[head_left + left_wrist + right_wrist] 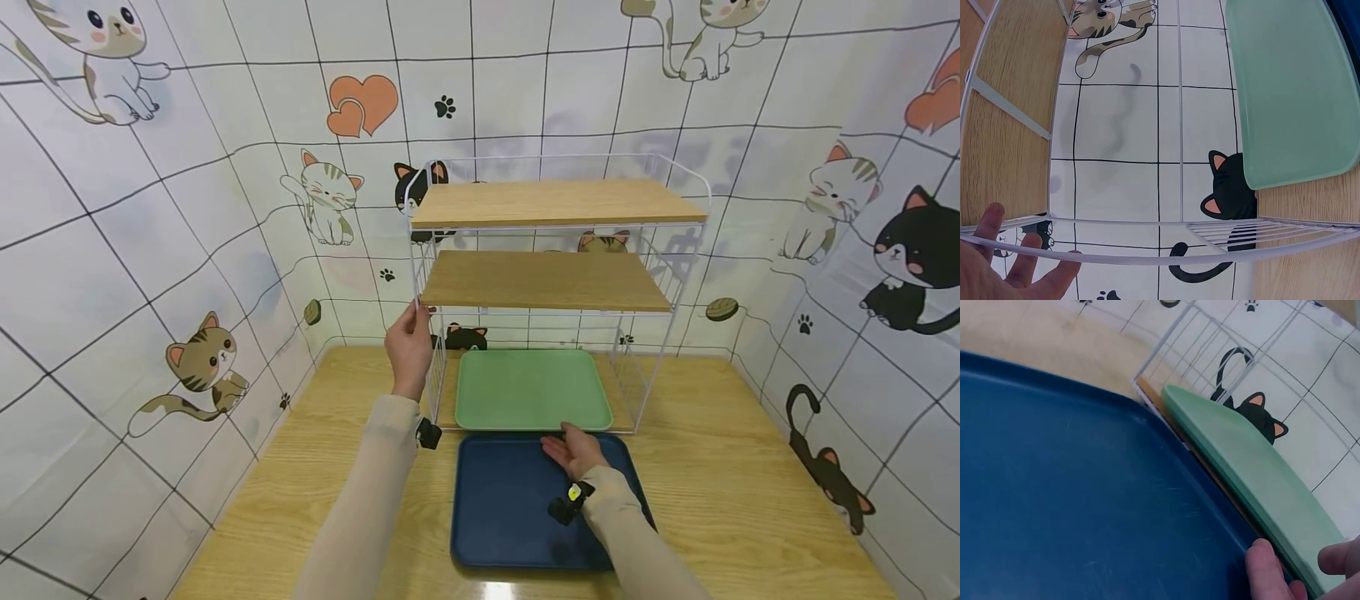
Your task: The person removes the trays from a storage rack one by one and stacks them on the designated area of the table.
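Note:
A white wire rack [646, 392] with wooden shelves stands in front of me. My left hand [411, 346] grips its left front post near the middle shelf; in the left wrist view the fingers [1025, 259] reach past the white wire. On the bottom shelf lies a green tray [532, 387]. My right hand [576, 452] is at the tray's front edge, its fingers fairly straight and pointing left. In the right wrist view its thumb [1335, 557] is over the green rim, the other fingers lower beside it. Beneath that hand, a dark blue tray [517, 508] lies on the table.
The rack's top shelf [555, 202] and middle shelf [543, 279] are bare wood boards. A wood-grain table [360, 492] carries the rack and the blue tray. Walls with a cat-print grid covering [247, 192] close in the back and both sides.

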